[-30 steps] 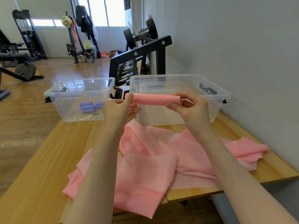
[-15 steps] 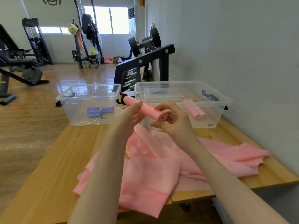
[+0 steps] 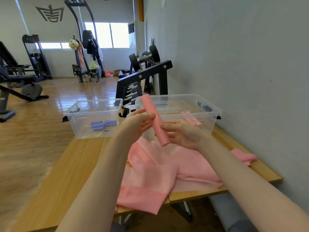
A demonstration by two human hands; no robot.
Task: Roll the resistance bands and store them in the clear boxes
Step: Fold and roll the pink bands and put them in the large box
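- Right now you hold the rolled pink band (image 3: 155, 120) up in front of you with both hands, above the near edge of the right clear box (image 3: 215, 122).
- Your left hand (image 3: 138, 125) pinches the roll around its upper half, thumb on the near side and fingers curled behind it.
- Your right hand (image 3: 182, 133) grips the lower half, palm turned up, fingers wrapped round the roll.
- You have the roll tilted steeply, its top end leaning away to the left over the box rim and its bottom end pointing down toward the loose bands.
- Down on the wooden table (image 3: 70, 166) lies the pile of unrolled pink bands (image 3: 160, 169), spread flat and overlapping, one corner hanging over the near edge.
- Over by the wall, another loose pink band (image 3: 245, 156) sits apart from the main pile, near the table's right edge.
- Inside the right clear box you can see pink rolls (image 3: 194, 118) already lying on the bottom.
- Beside it, the left clear box (image 3: 78, 126) holds three purple rolls (image 3: 102, 125) lying close together on its floor.
- Behind the boxes stands a black dumbbell rack (image 3: 147, 74) against the grey wall.
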